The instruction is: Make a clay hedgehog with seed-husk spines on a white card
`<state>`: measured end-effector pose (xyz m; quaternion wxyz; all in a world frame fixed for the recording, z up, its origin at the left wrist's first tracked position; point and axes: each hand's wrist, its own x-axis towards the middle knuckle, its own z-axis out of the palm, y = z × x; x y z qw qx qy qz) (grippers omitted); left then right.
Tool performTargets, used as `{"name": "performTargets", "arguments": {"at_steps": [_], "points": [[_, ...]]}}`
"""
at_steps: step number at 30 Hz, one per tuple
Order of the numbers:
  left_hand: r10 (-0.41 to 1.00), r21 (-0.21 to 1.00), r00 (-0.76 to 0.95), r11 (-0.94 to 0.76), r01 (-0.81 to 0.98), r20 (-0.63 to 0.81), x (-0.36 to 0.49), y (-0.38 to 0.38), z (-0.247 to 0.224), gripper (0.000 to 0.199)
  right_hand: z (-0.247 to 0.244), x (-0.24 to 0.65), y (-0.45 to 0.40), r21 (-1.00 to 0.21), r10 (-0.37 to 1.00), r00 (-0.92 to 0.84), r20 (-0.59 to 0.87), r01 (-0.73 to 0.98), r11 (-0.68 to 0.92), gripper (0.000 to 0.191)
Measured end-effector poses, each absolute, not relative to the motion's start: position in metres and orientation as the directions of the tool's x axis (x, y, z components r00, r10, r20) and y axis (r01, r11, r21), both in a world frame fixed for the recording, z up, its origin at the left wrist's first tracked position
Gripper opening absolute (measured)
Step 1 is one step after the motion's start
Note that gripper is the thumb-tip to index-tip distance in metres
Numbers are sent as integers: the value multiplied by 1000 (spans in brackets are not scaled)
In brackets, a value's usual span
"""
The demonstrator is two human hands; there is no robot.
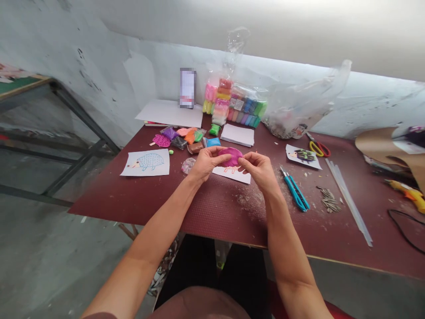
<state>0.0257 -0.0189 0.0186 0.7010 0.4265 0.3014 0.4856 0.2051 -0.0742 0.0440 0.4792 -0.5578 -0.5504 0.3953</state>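
Observation:
Between my two hands is a flattened piece of magenta modelling clay point(231, 156), raised above the table. My left hand point(208, 160) pinches its left side, thumb on the face of the clay. With thumb and fingers, my right hand point(255, 165) grips its right edge. Below the clay lies a white card with an orange drawing point(244, 176), partly hidden by the hands. A clear crumpled wrapper point(188, 165) rests beside my left hand. Farther left is a card with a blue hedgehog drawing point(149, 162).
Several clay packets point(191, 135) lie behind the hands, with bagged clay point(232, 106) against the wall. On the right are a teal utility knife point(295, 191), small sticks point(330, 201), glue sticks point(350, 204), scissors point(319, 149), a hedgehog card point(303, 157) and a yellow glue gun point(409, 193).

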Motion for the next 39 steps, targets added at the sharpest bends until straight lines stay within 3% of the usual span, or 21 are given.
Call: {"name": "performTargets", "arguments": {"at_steps": [4, 7, 11, 20, 23, 29, 32, 35, 39], "points": [[933, 921, 360, 142, -364, -1, 24, -20, 20, 42, 44, 205, -73, -971, 992, 48, 113, 215, 101, 54], [913, 944, 407, 119, -308, 17, 25, -23, 20, 43, 40, 201, -72, -956, 970, 76, 231, 205, 212, 43], [898, 954, 438, 97, -285, 39, 27, -26, 19, 44, 35, 197, -73, -912, 948, 84, 305, 311, 266, 25], [899, 958, 436, 94, -272, 36, 27, -23, 18, 38, 41, 198, -75, -864, 933, 9, 360, 382, 329, 19], [888, 958, 458, 92, -270, 44, 25, -24, 20, 39, 37, 198, -75, -890, 948, 73, 309, 373, 261, 27], [872, 957, 489, 125, -262, 20, 22, -24, 20, 50, 34, 201, -72, -913, 960, 100, 260, 349, 211, 23], [876, 946, 481, 144, -290, 14, 22, -21, 17, 52, 35, 204, -70, -927, 959, 135, 249, 321, 196, 37], [901, 923, 432, 123, -365, 51, 23, -16, 14, 51, 37, 205, -70, -960, 983, 138, 122, 268, 82, 60], [924, 913, 374, 89, -398, 74, 25, -13, 12, 55, 40, 204, -71, -967, 999, 9, -54, 250, -54, 55]]}}
